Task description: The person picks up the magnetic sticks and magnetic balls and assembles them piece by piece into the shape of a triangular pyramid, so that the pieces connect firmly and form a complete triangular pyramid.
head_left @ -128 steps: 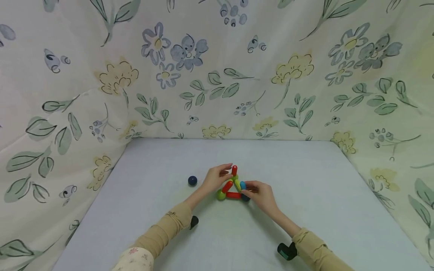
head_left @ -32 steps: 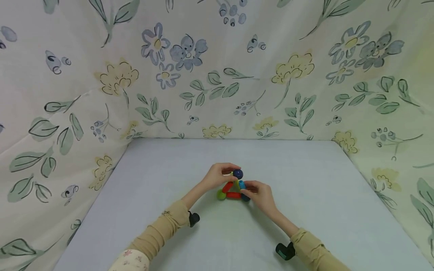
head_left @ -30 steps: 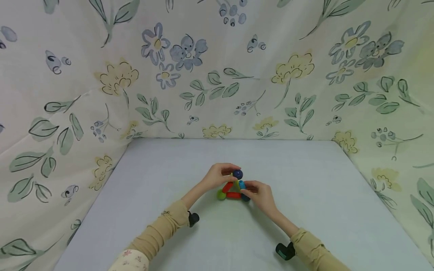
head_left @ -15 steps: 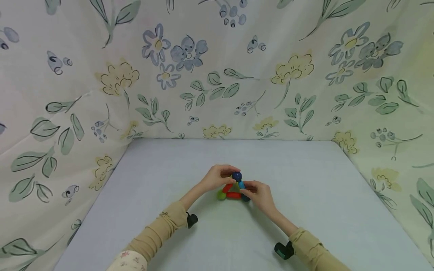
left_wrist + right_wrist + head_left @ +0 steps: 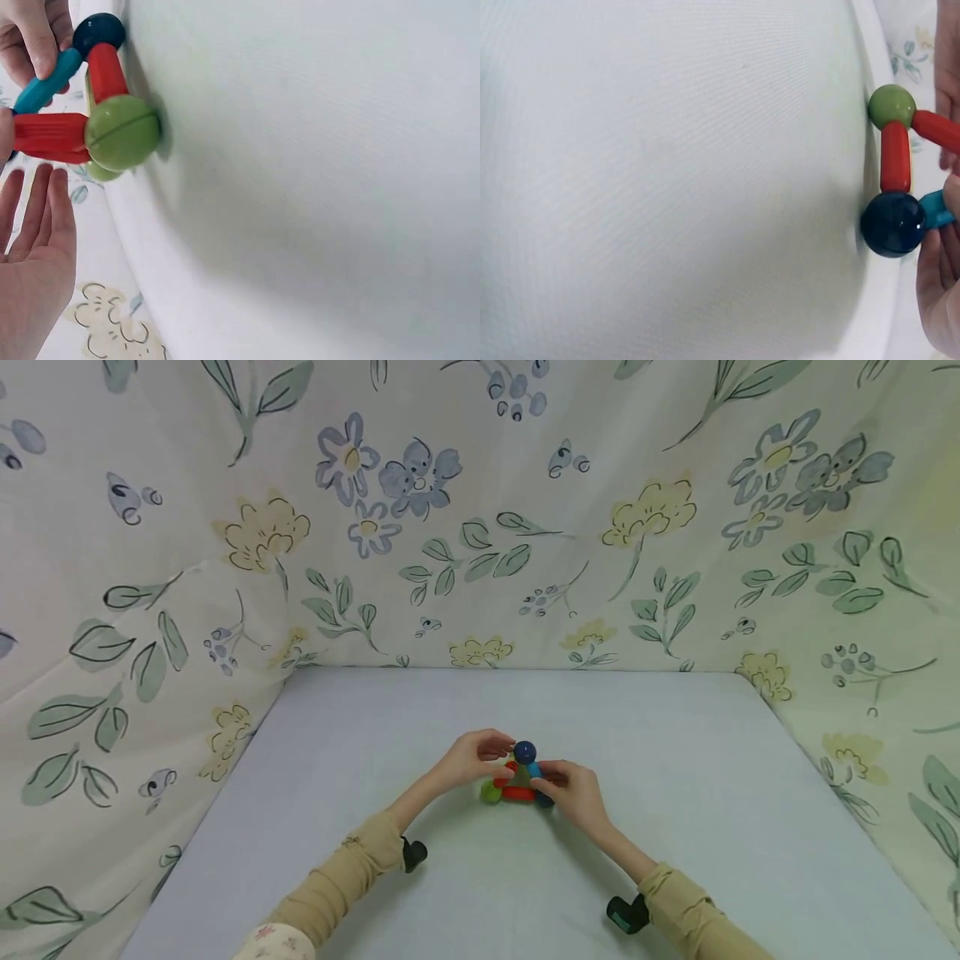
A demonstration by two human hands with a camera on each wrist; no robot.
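Observation:
A small frame of magnetic sticks and balls stands on the table. At its base, a red stick [image 5: 517, 793] joins a green ball [image 5: 491, 792] to a dark blue ball [image 5: 893, 224]. Another dark blue ball [image 5: 525, 752] sits at the top. My right hand [image 5: 576, 792] pinches the blue stick [image 5: 49, 82] that slopes up on the right side. My left hand [image 5: 471, 762] is spread around the left side, fingers loosely extended; its thumb is close to the leaning red stick [image 5: 52, 135], contact unclear. Another green ball [image 5: 101, 172] at the back is mostly hidden.
The white table [image 5: 660, 727] extends around the frame on all sides. Floral cloth [image 5: 480, 527] hangs behind it and along both sides. A black wrist camera [image 5: 414, 855] is on the left wrist and another black camera [image 5: 627, 914] on the right.
The left hand picked up the loose dark blue ball from the left and brought it to the frame's top. It has since released it and drawn back slightly left. The right hand stays put.

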